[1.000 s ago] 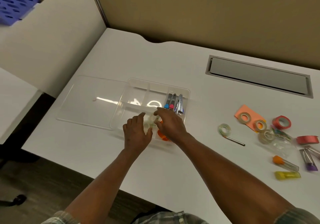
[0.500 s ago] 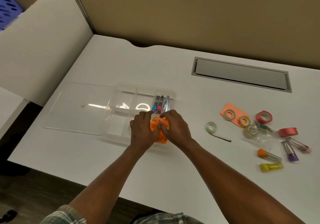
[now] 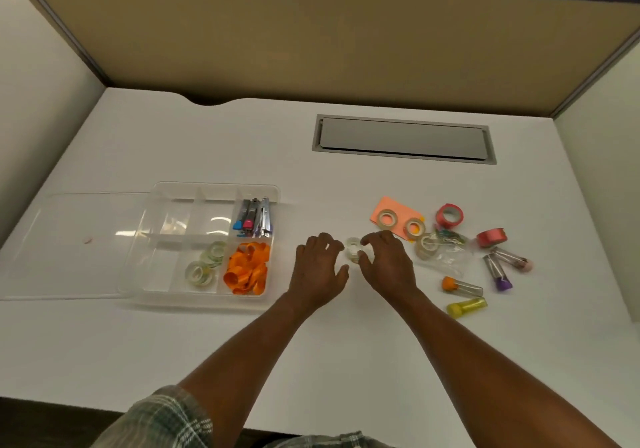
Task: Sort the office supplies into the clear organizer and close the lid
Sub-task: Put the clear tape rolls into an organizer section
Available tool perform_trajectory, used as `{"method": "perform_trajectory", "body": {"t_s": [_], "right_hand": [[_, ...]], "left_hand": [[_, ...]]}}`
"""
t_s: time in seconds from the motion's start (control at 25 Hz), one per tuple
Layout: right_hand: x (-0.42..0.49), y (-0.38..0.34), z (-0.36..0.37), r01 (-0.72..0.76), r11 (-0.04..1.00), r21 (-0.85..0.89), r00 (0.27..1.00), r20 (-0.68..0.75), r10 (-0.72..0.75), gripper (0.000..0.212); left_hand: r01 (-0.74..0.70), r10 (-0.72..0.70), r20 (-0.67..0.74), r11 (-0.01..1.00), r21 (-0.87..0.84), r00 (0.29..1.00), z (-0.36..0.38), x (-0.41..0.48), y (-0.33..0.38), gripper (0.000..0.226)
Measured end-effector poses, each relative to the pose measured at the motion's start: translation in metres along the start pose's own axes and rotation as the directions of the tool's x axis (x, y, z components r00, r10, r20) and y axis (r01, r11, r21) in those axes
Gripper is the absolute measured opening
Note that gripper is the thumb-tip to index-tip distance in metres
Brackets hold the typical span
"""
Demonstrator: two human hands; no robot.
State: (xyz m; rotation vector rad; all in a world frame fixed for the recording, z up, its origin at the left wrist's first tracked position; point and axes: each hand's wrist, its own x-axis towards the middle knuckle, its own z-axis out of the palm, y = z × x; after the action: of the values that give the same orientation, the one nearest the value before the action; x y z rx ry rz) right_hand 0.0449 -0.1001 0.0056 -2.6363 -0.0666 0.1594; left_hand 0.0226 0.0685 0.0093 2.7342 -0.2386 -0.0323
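Observation:
The clear organizer [image 3: 207, 300] lies at the left of the white desk, its lid [image 3: 76, 239] flat beside it on the left. Inside are markers and clips [image 3: 254, 219], orange ribbon [image 3: 247, 267] and two tape rolls [image 3: 206, 264]. A small clear tape roll [image 3: 353, 248] sits on the desk right of the organizer. My left hand [image 3: 320, 267] and my right hand [image 3: 388, 262] flank it, fingers spread; the right fingertips touch it. Neither grips anything.
Loose supplies lie at the right: tape rolls on an orange note [image 3: 398, 220], red tape rolls [image 3: 450, 215], a plastic bag of clips [image 3: 446, 250], several capped tubes [image 3: 464, 286]. A grey cable hatch [image 3: 403, 139] sits at the back. Partition walls enclose the desk.
Both hands have left the organizer and moved right to the small tape roll. The orange ribbon now lies uncovered in its compartment. The camera has tilted up.

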Motion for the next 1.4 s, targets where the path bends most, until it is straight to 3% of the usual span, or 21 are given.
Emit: {"method": "perform_trajectory", "body": {"t_s": [0.16, 0.28, 0.44, 0.64, 0.76, 0.92, 1.0, 1.08, 1.16, 1.2, 1.32, 1.4], "right_hand": [[0.007, 0.045, -0.019, -0.106, 0.985, -0.133, 0.994, 0.01, 0.108, 0.038], [0.019, 0.064, -0.026, -0.157, 0.97, -0.187, 0.977, 0.113, 0.18, 0.045], [0.033, 0.072, -0.03, -0.105, 0.96, -0.258, 0.958, 0.234, 0.168, 0.041], [0.036, 0.071, -0.028, -0.094, 0.965, -0.245, 0.968, 0.205, 0.146, 0.033], [0.03, 0.072, -0.026, -0.099, 0.987, -0.127, 0.982, 0.148, 0.118, 0.031], [0.021, 0.061, -0.026, -0.129, 0.977, 0.169, 0.992, 0.022, 0.127, 0.025], [0.02, 0.049, -0.025, -0.189, 0.922, 0.339, 0.979, -0.012, 0.205, 0.019], [0.018, 0.035, -0.025, -0.313, 0.771, 0.555, 0.938, 0.054, 0.342, 0.013], [0.016, 0.018, -0.024, -0.419, 0.57, 0.707, 0.878, 0.155, 0.453, 0.009], [0.016, 0.009, -0.023, -0.445, 0.51, 0.736, 0.857, 0.184, 0.482, 0.01], [0.015, -0.02, -0.02, -0.493, 0.434, 0.754, 0.827, 0.25, 0.504, 0.016], [0.017, -0.04, -0.016, -0.503, 0.429, 0.75, 0.829, 0.278, 0.486, 0.022]], "left_hand": [[-0.121, 0.107, 0.161, 0.99, 0.077, 0.981, 0.028, 0.007, 0.036, 0.048], [-0.11, 0.063, 0.245, 0.977, 0.183, 0.968, 0.043, 0.009, 0.047, 0.055], [-0.088, 0.019, 0.245, 0.957, 0.275, 0.969, 0.05, 0.016, 0.051, 0.058], [-0.016, -0.064, 0.227, 0.942, 0.334, 0.972, 0.053, 0.024, 0.055, 0.06], [-0.001, -0.076, 0.233, 0.95, 0.313, 0.97, 0.054, 0.029, 0.051, 0.06], [0.001, -0.065, 0.246, 0.968, 0.25, 0.967, 0.051, 0.034, 0.046, 0.057], [0.026, -0.065, 0.234, 0.986, 0.165, 0.97, 0.043, 0.036, 0.045, 0.053], [0.126, -0.118, 0.204, 0.992, -0.029, 0.972, 0.031, 0.036, 0.045, 0.044], [0.288, -0.236, 0.195, 0.905, -0.312, 0.952, 0.015, 0.034, 0.042, 0.033], [0.366, -0.296, 0.218, 0.803, -0.47, 0.93, 0.008, 0.031, 0.038, 0.027], [0.473, -0.403, 0.306, 0.428, -0.77, 0.862, -0.014, 0.019, 0.022, 0.014], [0.471, -0.457, 0.299, 0.327, -0.819, 0.837, -0.028, 0.011, 0.006, 0.011]]}}
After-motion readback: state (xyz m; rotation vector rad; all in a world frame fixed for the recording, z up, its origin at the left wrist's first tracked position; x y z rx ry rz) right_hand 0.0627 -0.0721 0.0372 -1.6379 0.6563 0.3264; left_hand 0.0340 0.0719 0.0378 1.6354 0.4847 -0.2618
